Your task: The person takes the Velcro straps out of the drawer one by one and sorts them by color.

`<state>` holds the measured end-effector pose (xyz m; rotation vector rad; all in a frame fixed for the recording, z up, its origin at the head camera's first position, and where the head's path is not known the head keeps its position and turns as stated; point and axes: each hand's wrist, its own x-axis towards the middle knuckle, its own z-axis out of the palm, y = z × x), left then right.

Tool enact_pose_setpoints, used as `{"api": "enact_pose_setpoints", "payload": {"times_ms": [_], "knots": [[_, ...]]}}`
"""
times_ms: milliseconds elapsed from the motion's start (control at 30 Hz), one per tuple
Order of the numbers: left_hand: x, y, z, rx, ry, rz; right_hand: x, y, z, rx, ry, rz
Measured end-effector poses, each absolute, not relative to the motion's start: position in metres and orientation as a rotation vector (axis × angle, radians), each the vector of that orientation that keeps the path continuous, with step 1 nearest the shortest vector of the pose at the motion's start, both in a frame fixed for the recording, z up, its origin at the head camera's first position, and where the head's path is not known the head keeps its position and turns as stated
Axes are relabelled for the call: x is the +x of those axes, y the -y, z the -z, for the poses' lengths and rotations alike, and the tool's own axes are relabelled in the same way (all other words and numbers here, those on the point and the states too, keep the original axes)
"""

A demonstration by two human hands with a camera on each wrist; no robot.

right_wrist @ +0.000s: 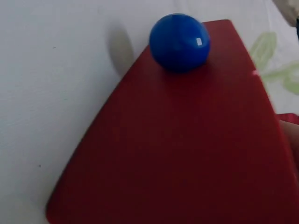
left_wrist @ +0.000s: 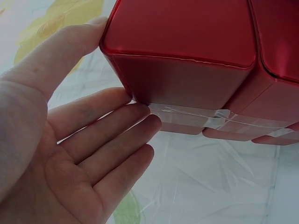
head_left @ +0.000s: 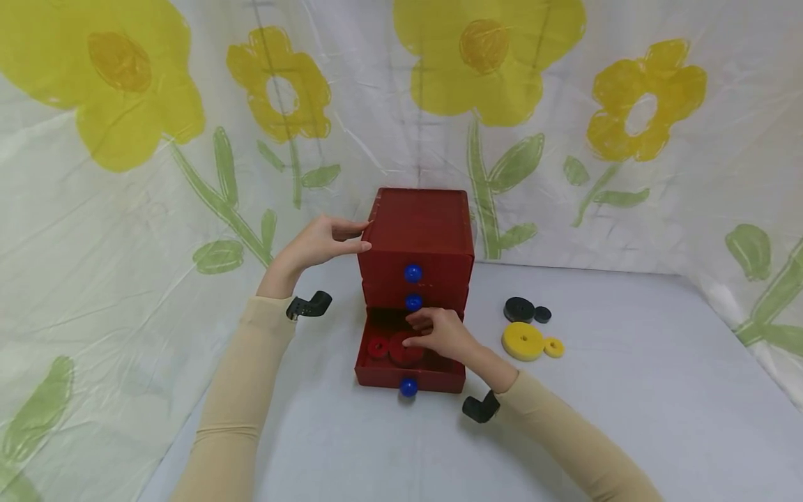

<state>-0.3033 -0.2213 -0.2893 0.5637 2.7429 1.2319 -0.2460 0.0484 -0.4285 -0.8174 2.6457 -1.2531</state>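
Note:
A red chest of drawers (head_left: 417,219) with blue knobs stands on the table, its bottom drawer (head_left: 376,376) pulled out. Inside that drawer lie a small red disc (head_left: 378,348) and a large red disc (head_left: 404,352), side by side. My right hand (head_left: 444,335) is over the drawer, thumb apart from the fingers, the thumb tip overlapping the large disc; whether it touches cannot be told. The right wrist view shows mainly the drawer front (right_wrist: 177,130) and its blue knob (right_wrist: 180,43). My left hand (left_wrist: 79,154) touches the chest's upper left edge with fairly straight fingers.
Right of the chest lie a large black disc (head_left: 518,309), a small black disc (head_left: 542,314), a large yellow disc (head_left: 523,341) and a small yellow disc (head_left: 554,347). A flowered curtain (head_left: 364,84) hangs behind. Clear tape (left_wrist: 187,114) runs along the chest's side.

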Motion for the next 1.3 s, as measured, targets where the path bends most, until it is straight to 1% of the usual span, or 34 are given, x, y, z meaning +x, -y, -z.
{"api": "enact_pose_setpoints", "payload": {"times_ms": [333, 633, 1033, 1133, 1300], "knots": [[-0.305, 0.223, 0.292, 0.571, -2.748, -1.227, -0.251, -0.044, 0.451, -0.873, -2.668, 1.219], [-0.305, 0.223, 0.291, 0.599, -2.742, -1.235, -0.252, -0.042, 0.455, -0.900, -2.696, 1.238], [-0.307, 0.223, 0.292, 0.563, -2.728, -1.245, -0.250, -0.041, 0.457, -0.978, -2.811, 0.948], [-0.304, 0.221, 0.289, 0.549, -2.724, -1.244, -0.249, -0.041, 0.456, -0.976, -2.807, 0.935], [-0.288, 0.214, 0.275, 0.559, -2.720, -1.228, -0.248, -0.041, 0.455, -1.000, -2.788, 0.904]]}}
